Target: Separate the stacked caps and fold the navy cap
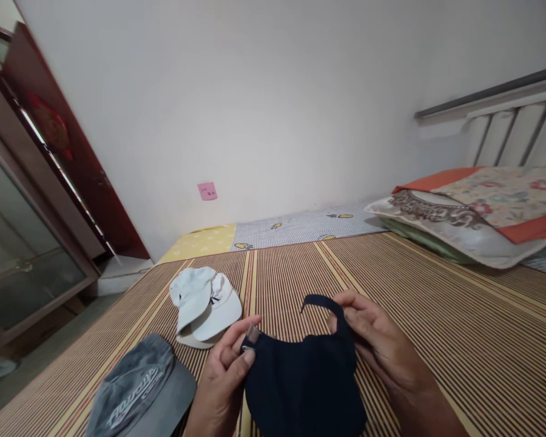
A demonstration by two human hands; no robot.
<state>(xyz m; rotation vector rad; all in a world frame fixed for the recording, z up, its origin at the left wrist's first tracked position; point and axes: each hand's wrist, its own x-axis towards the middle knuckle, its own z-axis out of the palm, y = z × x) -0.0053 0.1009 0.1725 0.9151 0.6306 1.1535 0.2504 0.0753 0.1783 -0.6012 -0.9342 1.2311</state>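
A navy baseball cap (304, 382) is held between my hands over the striped mat, its back opening turned away from me. Its adjuster strap hangs undone, with the loose strap end curving out on the right and a buckle on the left. My left hand (230, 370) pinches the buckle side between thumb and fingers. On the other side, my right hand (377, 346) grips the cap's edge at the base of the strap. A grey cap with white lettering (141, 388) lies left of my left hand. Beyond it sit overlapping white caps (218, 309).
A striped bamboo mat (437, 340) covers the bed, with a patterned sheet (295, 227) along the wall. Pillows (464, 224) are stacked at the right, near a radiator (519, 133). A red door (68, 139) and a glass-fronted cabinet (22, 243) stand at the left.
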